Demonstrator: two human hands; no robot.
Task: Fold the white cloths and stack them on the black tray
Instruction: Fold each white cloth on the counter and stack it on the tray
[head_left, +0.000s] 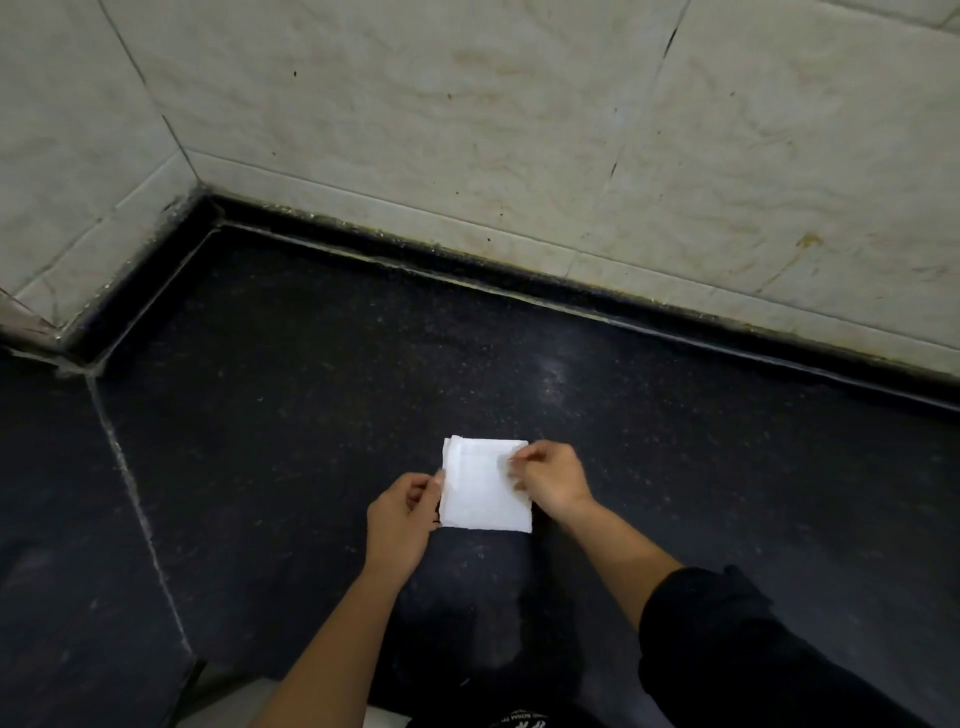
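A small white cloth (483, 488), folded into a rough square, is held just over the dark speckled counter (311, 415) near its front. My left hand (402, 517) pinches the cloth's left edge. My right hand (550, 480) pinches its upper right corner. Both forearms reach in from the bottom of the view, the right one with a black sleeve pushed up. No black tray shows in the frame.
A pale tiled wall (467, 104) rises behind the counter and turns a corner at the left. A black raised kerb (467, 265) runs along its base. A grout seam (135, 499) crosses the counter on the left.
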